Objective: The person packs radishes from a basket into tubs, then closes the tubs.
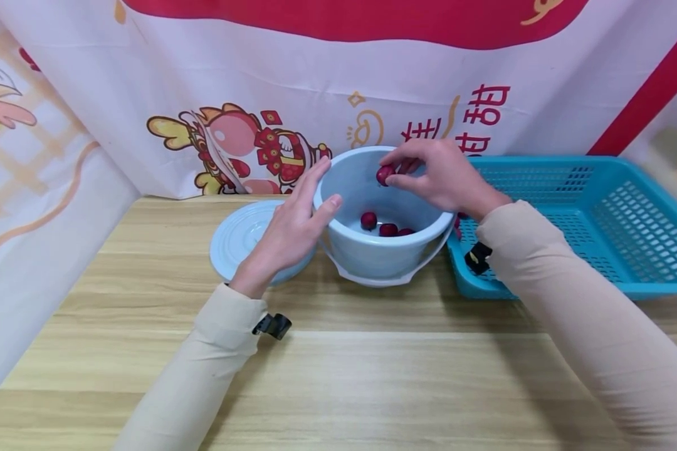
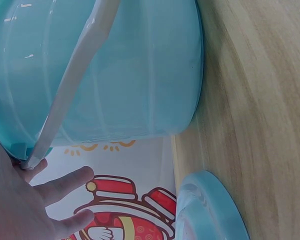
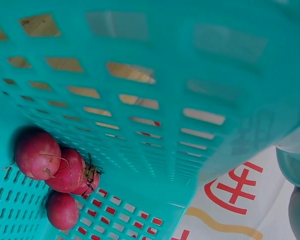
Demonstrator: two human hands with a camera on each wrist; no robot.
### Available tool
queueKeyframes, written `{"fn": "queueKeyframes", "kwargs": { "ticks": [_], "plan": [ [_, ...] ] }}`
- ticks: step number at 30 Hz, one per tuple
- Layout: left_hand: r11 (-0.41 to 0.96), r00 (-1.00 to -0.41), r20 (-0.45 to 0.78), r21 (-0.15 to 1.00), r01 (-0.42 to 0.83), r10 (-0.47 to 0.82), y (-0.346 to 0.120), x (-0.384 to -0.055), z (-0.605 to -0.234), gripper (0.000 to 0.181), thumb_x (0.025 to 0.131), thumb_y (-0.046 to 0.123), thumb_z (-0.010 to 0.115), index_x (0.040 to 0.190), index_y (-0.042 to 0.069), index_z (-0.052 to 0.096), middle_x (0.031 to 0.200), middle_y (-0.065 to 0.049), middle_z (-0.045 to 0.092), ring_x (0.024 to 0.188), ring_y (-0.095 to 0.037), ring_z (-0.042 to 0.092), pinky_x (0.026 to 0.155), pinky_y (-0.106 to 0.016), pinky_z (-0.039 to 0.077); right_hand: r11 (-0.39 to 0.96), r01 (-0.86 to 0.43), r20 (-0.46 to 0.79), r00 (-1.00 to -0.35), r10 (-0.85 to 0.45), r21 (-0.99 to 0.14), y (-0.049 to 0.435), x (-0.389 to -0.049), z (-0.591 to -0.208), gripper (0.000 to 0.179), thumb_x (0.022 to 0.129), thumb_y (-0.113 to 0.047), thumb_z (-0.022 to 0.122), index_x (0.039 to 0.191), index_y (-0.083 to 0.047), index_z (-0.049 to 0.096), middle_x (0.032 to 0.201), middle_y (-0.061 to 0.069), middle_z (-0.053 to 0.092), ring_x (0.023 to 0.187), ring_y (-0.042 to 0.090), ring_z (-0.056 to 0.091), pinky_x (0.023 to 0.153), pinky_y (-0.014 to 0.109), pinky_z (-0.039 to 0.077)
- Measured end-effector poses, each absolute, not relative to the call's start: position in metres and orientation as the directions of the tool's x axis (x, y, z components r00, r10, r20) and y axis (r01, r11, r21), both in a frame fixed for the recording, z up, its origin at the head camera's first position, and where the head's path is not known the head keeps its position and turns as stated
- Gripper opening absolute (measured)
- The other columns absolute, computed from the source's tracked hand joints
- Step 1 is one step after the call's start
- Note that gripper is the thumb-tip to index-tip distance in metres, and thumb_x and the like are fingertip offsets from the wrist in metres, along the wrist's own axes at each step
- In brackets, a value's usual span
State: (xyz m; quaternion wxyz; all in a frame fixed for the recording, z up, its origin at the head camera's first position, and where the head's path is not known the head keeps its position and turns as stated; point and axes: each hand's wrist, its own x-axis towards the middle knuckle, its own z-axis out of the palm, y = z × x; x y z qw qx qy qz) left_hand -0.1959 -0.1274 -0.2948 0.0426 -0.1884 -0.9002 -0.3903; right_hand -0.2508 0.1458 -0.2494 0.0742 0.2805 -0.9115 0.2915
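Observation:
Over the inside of a light blue bucket (image 1: 380, 254), my right hand (image 1: 442, 172) pinches a small red radish (image 1: 385, 175) between thumb and fingers. Several more radishes (image 1: 368, 220) lie on the bucket's floor. My left hand (image 1: 296, 225) rests at the bucket's left rim, thumb near the lip and fingers straight. In the left wrist view its spread fingers (image 2: 65, 186) reach past the white handle (image 2: 72, 75), which hangs down the bucket's side. To the right, a teal basket (image 1: 575, 288) holds several radishes (image 3: 37, 155), bunched in one corner in the right wrist view.
A round light blue lid (image 1: 234, 241) lies on the wooden table (image 1: 372, 388) left of the bucket, partly behind my left hand. Behind everything hangs a white and red printed cloth (image 1: 293, 69). The basket stands close beside the bucket, under my right forearm.

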Motion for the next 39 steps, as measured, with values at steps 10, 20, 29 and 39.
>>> {"fn": "queueKeyframes", "kwargs": {
  "ticks": [10, 20, 29, 39],
  "plan": [
    [0.625, -0.926, 0.219, 0.688, 0.369, 0.307, -0.127, -0.196, -0.295, 0.073, 0.106, 0.060, 0.039, 0.171, 0.037, 0.015, 0.180, 0.014, 0.011, 0.163, -0.027, 0.027, 0.124, -0.074, 0.028, 0.673, -0.549, 0.290, -0.835, -0.467, -0.496, 0.146, -0.251, -0.249, 0.038, 0.093, -0.021, 0.083, 0.130, -0.014, 0.076, 0.122, 0.008, 0.078, 0.105, 0.024, 0.071, 0.098, 0.047, 0.061],
    [0.633, -0.928, 0.216, 0.682, 0.366, 0.303, -0.127, -0.195, -0.294, 0.073, 0.107, 0.060, 0.039, 0.171, 0.036, 0.015, 0.180, 0.014, 0.011, 0.164, -0.026, 0.026, 0.124, -0.075, 0.027, 0.656, -0.539, 0.283, -0.841, -0.462, -0.529, 0.148, -0.249, -0.248, 0.035, 0.094, -0.018, 0.081, 0.128, -0.014, 0.077, 0.123, 0.010, 0.077, 0.106, 0.026, 0.071, 0.099, 0.050, 0.060],
    [0.634, -0.927, 0.225, 0.679, 0.371, 0.301, -0.127, -0.197, -0.294, 0.072, 0.106, 0.061, 0.038, 0.170, 0.038, 0.015, 0.180, 0.014, 0.011, 0.164, -0.025, 0.025, 0.124, -0.077, 0.024, 0.634, -0.479, 0.270, -0.875, -0.402, -0.608, 0.150, -0.246, -0.243, 0.036, 0.094, -0.024, 0.082, 0.129, -0.018, 0.077, 0.125, 0.005, 0.077, 0.107, 0.020, 0.069, 0.095, 0.037, 0.060],
    [0.629, -0.925, 0.237, 0.680, 0.377, 0.297, -0.128, -0.197, -0.295, 0.071, 0.106, 0.060, 0.039, 0.170, 0.036, 0.018, 0.179, 0.014, 0.013, 0.164, -0.023, 0.026, 0.126, -0.072, 0.026, 0.477, -0.296, 0.242, -0.955, -0.172, -0.828, 0.191, -0.259, -0.247, 0.046, 0.095, -0.040, 0.079, 0.136, -0.020, 0.074, 0.133, 0.003, 0.072, 0.111, 0.014, 0.067, 0.086, 0.016, 0.057]
  ]
}}
